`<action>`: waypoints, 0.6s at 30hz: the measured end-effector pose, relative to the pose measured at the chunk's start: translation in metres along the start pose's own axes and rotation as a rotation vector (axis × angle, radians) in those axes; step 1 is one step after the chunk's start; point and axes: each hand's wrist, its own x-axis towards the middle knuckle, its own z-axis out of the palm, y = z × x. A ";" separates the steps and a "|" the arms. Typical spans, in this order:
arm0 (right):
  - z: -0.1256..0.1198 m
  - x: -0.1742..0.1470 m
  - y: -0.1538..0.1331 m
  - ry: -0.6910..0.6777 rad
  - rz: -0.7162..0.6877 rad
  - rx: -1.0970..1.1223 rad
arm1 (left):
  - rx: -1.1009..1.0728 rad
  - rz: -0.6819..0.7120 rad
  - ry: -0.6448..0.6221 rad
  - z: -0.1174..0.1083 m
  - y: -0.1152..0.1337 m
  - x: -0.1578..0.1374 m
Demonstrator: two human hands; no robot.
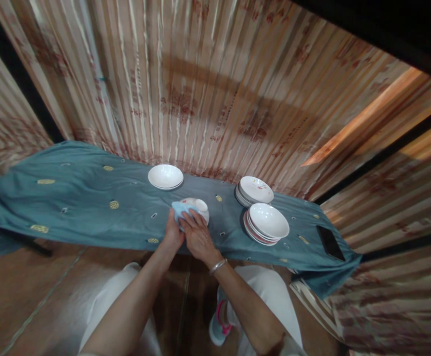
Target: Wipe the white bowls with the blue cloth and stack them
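L hand (173,233) & R hand (199,239) half-curled, gripping bowl (201,205) thru cloth (179,208), left of bowl stack (269,221); if cloth slides, bowl cd drop.

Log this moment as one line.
left hand: touching blue cloth; right hand: on cloth; white bowl: against cloth; stacked dishes: on table

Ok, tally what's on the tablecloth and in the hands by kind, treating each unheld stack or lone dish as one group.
Unheld dish groups: 3 (left group, back right stack, front right stack)
Held bowl: 1
Light-blue cloth: 1
Black phone: 1
Total: 6
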 end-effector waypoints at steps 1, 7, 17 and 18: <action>-0.002 0.005 0.002 -0.009 -0.011 -0.006 | -0.002 0.008 0.039 0.002 0.000 -0.001; -0.003 0.038 0.011 -0.015 -0.005 -0.089 | 0.004 0.020 0.121 0.021 -0.002 -0.014; -0.009 0.085 0.025 -0.134 0.097 -0.116 | 0.050 0.011 0.063 0.033 -0.009 -0.019; -0.009 0.089 0.029 -0.139 0.132 -0.055 | 0.064 0.012 0.065 0.033 -0.009 -0.020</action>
